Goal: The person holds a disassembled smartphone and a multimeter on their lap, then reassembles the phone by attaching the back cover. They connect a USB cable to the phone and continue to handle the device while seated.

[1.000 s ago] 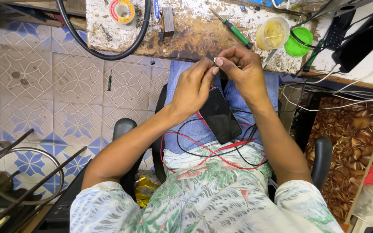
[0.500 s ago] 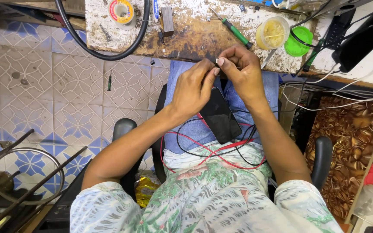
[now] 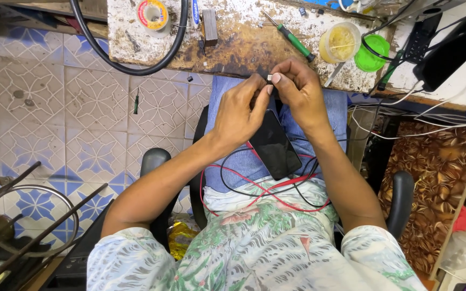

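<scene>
A small pale part (image 3: 269, 77) is pinched between the fingertips of the left hand (image 3: 241, 110) and the right hand (image 3: 297, 89), held just below the edge of the worn, paint-flecked surface (image 3: 244, 43). A dark phone (image 3: 275, 145) is rested on the lap beneath, amid red and black wires (image 3: 254, 188). On the surface are seen a yellow tape roll (image 3: 152, 13), a green-handled screwdriver (image 3: 292, 36), a yellowish tub (image 3: 340, 43) and a green lid (image 3: 370, 54). A patterned tile floor (image 3: 55, 108) lies to the left.

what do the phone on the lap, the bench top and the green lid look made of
Phone: glossy black glass face, judging by its smooth sheen. Bench top: seemingly wood, worn brown patches showing through flaking white paint. Green lid: probably plastic, bright, even, slightly translucent colour.
</scene>
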